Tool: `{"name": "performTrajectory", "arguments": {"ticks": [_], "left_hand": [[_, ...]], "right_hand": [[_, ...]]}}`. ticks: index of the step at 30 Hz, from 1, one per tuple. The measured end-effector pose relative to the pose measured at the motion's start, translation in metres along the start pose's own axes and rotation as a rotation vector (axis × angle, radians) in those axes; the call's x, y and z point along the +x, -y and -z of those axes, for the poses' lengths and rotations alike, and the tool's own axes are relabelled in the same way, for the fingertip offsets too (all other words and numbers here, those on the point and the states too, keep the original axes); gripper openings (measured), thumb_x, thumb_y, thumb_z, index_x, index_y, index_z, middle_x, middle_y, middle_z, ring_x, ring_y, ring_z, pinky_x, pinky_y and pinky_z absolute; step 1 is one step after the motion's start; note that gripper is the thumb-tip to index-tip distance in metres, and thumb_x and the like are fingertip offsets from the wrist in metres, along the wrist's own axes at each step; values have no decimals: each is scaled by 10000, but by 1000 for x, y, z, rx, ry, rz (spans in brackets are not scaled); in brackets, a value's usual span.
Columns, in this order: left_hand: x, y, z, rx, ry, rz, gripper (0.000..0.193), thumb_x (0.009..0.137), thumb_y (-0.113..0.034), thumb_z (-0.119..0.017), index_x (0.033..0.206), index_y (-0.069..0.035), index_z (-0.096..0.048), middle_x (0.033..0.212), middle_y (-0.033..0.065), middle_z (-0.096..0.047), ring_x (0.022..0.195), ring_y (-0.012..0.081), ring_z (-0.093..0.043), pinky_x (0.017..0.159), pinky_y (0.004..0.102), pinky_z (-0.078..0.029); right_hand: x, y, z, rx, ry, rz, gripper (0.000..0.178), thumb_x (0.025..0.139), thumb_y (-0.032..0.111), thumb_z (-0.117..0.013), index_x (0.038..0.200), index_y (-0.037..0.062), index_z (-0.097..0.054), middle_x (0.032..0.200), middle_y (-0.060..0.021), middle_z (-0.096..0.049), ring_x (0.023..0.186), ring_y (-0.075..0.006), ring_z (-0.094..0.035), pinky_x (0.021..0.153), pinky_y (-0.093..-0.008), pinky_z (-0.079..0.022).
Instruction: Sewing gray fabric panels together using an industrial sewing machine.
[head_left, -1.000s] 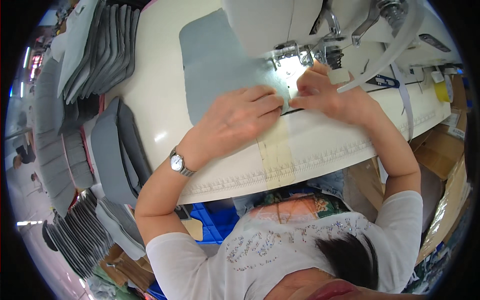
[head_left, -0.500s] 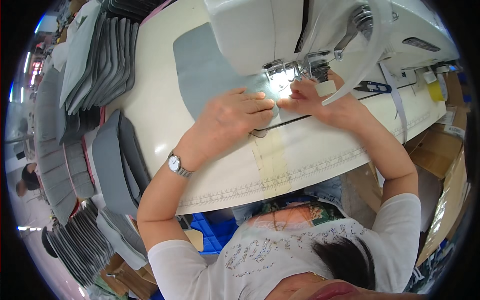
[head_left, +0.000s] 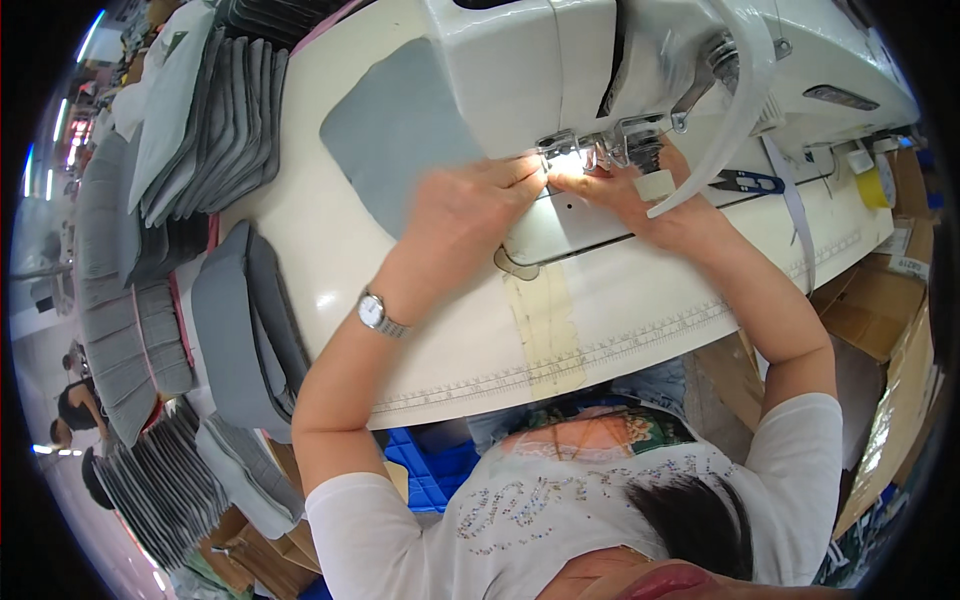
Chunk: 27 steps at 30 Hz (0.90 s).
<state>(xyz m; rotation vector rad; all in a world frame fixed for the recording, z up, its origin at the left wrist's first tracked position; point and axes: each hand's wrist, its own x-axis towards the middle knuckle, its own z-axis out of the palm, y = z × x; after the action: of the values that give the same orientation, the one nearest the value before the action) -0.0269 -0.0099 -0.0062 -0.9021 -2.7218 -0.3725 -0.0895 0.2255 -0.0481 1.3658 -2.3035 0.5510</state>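
Head view: grey panel (head_left: pixel 385 130) lies left of the sewing machine (head_left: pixel 505 85), running under the left hand (head_left: pixel 462 208). Sewing appears under way; finished and remaining seam cannot be judged. Left fingers are extended together, right hand (head_left: pixel 640 205) fingers bent, both near the presser foot (head_left: pixel 558 144); grip is hidden. Versus half a second earlier, the panel has rotated, exposing more metal plate (head_left: pixel 572 230).

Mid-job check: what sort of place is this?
Most likely a sewing workshop. A white sewing machine with its lamp lit stands on a work table, a flat grey piece lies at the machine, and similar-looking grey pieces are stacked to the left.
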Motion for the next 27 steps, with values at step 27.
{"name": "performTrajectory", "arguments": {"ticks": [27], "left_hand": [[-10,-29,13,-43,150,277,384,840,-331,-715,1203,-215,-663,1343,32,-593,1180,331,-594,843,411,-559]], "right_hand": [[-6,-3,2,-101,57,3,238,683,198,-780,901,120,-726,951,-85,-604,1014,-292,-568,895,-403,-496]]}}
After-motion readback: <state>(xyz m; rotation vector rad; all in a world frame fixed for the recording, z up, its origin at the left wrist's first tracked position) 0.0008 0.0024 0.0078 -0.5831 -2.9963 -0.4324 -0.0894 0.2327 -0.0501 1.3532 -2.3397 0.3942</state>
